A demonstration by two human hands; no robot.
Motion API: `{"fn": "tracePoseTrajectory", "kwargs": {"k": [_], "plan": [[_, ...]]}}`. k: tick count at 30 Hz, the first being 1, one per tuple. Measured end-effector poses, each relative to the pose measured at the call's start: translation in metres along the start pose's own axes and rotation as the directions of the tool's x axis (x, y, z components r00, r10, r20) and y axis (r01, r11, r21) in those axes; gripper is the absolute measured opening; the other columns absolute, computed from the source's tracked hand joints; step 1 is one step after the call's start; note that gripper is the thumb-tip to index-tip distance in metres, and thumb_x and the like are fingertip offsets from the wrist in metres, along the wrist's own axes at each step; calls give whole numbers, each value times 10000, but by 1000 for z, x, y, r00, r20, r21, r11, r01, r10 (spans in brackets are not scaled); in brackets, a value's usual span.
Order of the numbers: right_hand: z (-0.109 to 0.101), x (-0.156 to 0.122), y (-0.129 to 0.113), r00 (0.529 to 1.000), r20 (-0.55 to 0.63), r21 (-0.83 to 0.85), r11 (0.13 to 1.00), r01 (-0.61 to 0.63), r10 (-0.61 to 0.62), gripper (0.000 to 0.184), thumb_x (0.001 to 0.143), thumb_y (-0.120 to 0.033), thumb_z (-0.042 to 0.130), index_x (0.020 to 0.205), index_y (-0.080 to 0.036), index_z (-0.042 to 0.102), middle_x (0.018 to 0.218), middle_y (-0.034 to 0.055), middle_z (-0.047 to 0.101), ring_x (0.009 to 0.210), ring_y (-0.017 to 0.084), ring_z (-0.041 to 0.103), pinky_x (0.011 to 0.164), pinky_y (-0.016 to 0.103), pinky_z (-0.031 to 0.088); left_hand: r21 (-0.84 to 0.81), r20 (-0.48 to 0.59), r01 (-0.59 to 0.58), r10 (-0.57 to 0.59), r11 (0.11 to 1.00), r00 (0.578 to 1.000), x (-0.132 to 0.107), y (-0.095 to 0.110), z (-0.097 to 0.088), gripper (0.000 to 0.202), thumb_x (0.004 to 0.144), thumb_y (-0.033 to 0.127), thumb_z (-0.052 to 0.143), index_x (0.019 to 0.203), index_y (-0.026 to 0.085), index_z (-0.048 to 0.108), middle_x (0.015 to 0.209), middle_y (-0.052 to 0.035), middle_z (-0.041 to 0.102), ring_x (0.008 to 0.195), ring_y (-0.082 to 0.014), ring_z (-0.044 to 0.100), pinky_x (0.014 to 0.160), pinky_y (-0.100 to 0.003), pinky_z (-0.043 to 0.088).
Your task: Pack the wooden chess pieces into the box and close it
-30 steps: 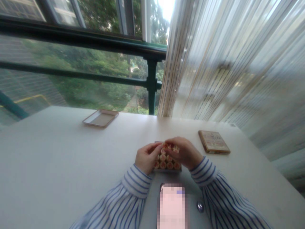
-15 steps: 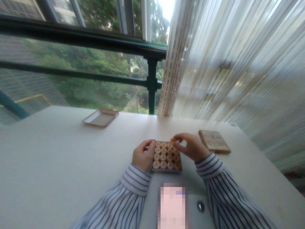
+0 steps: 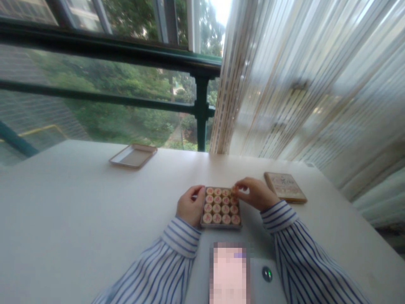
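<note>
A small square box (image 3: 221, 226) on the white table holds rows of round, pale Chinese chess pieces (image 3: 217, 208) marked in red. My left hand (image 3: 190, 205) is closed along the box's left side, its thumb at the far left corner. At the far right corner, my right hand (image 3: 257, 193) pinches one Chinese chess piece (image 3: 233, 191) between thumb and fingertips. That piece is partly covered by the fingers, and I cannot tell whether it touches the box floor.
A shallow tray-like lid (image 3: 133, 156) lies at the back left of the table (image 3: 79, 211). To the right is a flat printed box (image 3: 286, 187). A blurred-out upright patch (image 3: 229, 274) and a pale device with a round dark button (image 3: 267, 273) are nearest me. Window railing and a string curtain stand behind.
My right hand has brought the pinched piece slightly right and down, from above the box's far edge to its far right corner. My left hand stays at the box's side.
</note>
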State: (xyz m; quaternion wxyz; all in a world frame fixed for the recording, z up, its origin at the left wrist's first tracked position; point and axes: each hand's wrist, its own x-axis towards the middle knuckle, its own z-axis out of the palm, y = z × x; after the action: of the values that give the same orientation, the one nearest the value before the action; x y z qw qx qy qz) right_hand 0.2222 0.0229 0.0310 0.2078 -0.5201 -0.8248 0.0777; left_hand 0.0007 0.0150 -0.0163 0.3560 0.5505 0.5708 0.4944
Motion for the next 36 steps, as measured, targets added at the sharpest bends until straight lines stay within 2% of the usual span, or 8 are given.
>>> {"fn": "tracePoseTrajectory", "kwargs": {"k": [9, 29, 36], "plan": [[3, -1, 6, 998, 60, 8, 1000, -14, 13, 214, 761, -347, 545, 862, -195, 656, 751, 33, 630, 673, 130, 553, 631, 246, 413, 1, -27, 38, -38, 999, 999, -4, 10, 2, 339, 697, 438, 530, 846, 159, 653, 754, -45, 673, 625, -155, 586, 562, -249, 464], [6, 0, 11, 993, 120, 1, 1000, 2, -2, 217, 772, -338, 541, 902, -211, 658, 775, 34, 638, 694, 133, 569, 648, 243, 412, 4, 23, 12, -12, 1000, 1000, 0, -5, 2, 353, 715, 452, 520, 891, 178, 656, 798, -46, 685, 647, -154, 602, 600, -253, 468], [7, 0, 12, 992, 128, -9, 1000, 3, -2, 212, 775, -339, 541, 900, -216, 660, 774, 33, 636, 687, 131, 570, 638, 239, 414, 4, 18, 19, -19, 1000, 1000, -1, -1, 1, 353, 703, 452, 530, 873, 172, 664, 782, -45, 685, 654, -161, 597, 591, -252, 464]]}}
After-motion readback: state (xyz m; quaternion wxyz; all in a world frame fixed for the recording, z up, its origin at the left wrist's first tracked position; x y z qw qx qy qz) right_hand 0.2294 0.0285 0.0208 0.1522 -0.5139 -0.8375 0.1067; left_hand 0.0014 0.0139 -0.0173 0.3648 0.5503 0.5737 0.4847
